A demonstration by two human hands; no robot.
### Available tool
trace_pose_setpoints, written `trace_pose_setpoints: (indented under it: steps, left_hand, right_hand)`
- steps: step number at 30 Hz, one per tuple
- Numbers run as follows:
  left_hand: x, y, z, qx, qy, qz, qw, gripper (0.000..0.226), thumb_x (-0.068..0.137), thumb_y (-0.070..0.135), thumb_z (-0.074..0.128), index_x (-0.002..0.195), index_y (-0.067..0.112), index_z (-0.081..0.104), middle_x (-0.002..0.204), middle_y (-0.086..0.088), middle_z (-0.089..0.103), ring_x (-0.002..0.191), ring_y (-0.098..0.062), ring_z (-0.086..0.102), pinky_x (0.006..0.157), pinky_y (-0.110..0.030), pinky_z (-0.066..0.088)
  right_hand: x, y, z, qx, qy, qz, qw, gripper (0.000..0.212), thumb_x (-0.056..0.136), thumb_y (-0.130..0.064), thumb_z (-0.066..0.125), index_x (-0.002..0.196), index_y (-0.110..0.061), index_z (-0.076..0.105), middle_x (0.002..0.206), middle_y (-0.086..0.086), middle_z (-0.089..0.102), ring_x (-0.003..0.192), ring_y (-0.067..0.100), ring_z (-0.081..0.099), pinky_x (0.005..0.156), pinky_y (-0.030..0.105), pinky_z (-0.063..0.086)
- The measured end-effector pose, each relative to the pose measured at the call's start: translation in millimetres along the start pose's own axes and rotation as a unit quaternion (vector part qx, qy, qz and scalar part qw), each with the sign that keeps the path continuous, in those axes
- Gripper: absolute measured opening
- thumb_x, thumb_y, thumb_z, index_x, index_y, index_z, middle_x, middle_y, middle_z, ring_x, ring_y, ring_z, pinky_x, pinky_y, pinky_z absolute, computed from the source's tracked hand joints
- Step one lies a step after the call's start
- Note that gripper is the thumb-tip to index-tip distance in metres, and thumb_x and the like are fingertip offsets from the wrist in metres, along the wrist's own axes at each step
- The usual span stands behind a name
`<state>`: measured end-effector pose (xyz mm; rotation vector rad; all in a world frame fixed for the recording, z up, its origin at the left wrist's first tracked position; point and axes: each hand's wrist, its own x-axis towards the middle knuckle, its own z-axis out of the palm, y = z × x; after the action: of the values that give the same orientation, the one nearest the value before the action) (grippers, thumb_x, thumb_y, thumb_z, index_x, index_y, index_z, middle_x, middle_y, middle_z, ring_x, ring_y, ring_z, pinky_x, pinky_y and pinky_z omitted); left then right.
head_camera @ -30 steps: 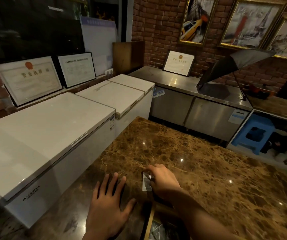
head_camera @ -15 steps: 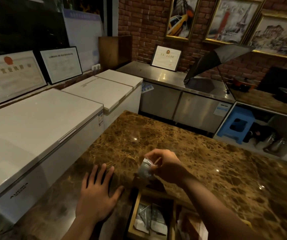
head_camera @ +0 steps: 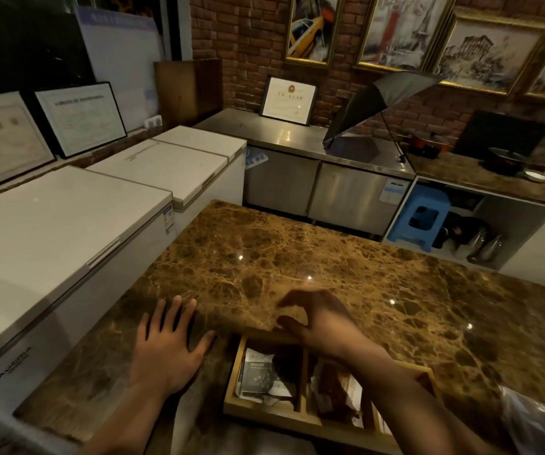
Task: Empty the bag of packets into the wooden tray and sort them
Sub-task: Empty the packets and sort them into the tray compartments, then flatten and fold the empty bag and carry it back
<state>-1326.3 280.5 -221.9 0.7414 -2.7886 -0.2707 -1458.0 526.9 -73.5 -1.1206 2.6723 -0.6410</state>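
Observation:
A wooden tray (head_camera: 235,372) with dividers lies on the brown marble counter near the front edge. Its left compartment holds grey-and-white packets (head_camera: 259,372); the middle compartment holds brownish packets (head_camera: 330,389). My left hand (head_camera: 166,346) lies flat on the counter just left of the tray, fingers spread. My right hand (head_camera: 317,318) hovers over the tray's far rim, fingers curled apart and holding nothing. A clear plastic bag (head_camera: 534,421) shows at the bottom right corner, beside my right forearm.
The marble counter (head_camera: 330,257) stretches ahead and to the right. White chest freezers (head_camera: 67,231) stand close on the left. A steel counter with an open black umbrella (head_camera: 373,110) lies behind, and a blue stool (head_camera: 420,218) stands under a shelf at right.
My right hand held a small packet at the tray's far edge; now the hand is empty with fingers apart. The view tilted down, showing more of the tray. My left hand stayed flat.

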Motion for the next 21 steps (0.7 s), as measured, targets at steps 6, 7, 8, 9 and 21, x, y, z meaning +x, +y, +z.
trace_pose_setpoints:
  steps: [6,7,8,9,21]
  left_hand:
    - [1.9,1.5,-3.6,0.0,-0.025,-0.006,1.0,0.085,0.087,0.079,0.018,0.155,0.03,0.033,0.163,-0.003,0.031,0.153,-0.029,0.017,0.122,-0.052,0.014]
    - [2.4,1.4,-4.3,0.002,-0.034,-0.008,0.999,0.086,0.086,0.08,0.016,0.155,0.03,0.033,0.163,-0.004,0.032,0.153,-0.03,0.018,0.122,-0.053,0.015]
    - [3.1,1.1,-5.1,0.008,-0.043,-0.01,0.999,0.088,0.086,0.08,0.015,0.155,0.029,0.033,0.162,-0.005,0.032,0.152,-0.031,0.019,0.121,-0.053,0.016]
    - [4.8,3.0,-8.3,0.015,-0.052,-0.009,0.999,0.09,0.084,0.081,0.013,0.154,0.028,0.035,0.162,-0.007,0.034,0.152,-0.033,0.022,0.12,-0.054,0.019]
    - [49.0,139.5,-72.4,-0.051,-0.069,0.125,0.988,0.086,0.085,0.082,0.008,0.156,0.036,0.02,0.165,0.003,0.025,0.152,-0.019,0.021,0.124,-0.042,0.013]
  right_hand:
    - [-3.1,10.9,9.0,-0.076,-0.021,0.047,0.996,0.052,0.093,-0.06,0.054,0.141,-0.043,0.046,0.147,-0.008,0.039,0.127,0.02,0.044,0.105,0.039,0.044]
    - [-3.2,12.7,9.3,-0.089,-0.025,0.05,0.994,0.054,0.094,-0.06,0.052,0.144,-0.043,0.043,0.152,-0.007,0.035,0.133,0.021,0.04,0.108,0.04,0.04]
    - [-3.6,15.4,10.2,-0.098,-0.027,0.056,0.993,0.058,0.094,-0.061,0.051,0.147,-0.042,0.039,0.157,-0.005,0.032,0.138,0.022,0.036,0.112,0.04,0.036]
    - [-4.2,18.6,9.6,-0.103,-0.026,0.063,0.992,0.062,0.094,-0.063,0.05,0.15,-0.041,0.037,0.16,-0.004,0.03,0.142,0.022,0.032,0.116,0.041,0.032]
    - [-45.3,48.8,-25.1,-0.096,0.033,0.132,0.986,0.083,0.09,-0.078,0.031,0.158,-0.032,0.025,0.169,0.006,0.017,0.156,0.025,0.011,0.125,0.044,0.007]
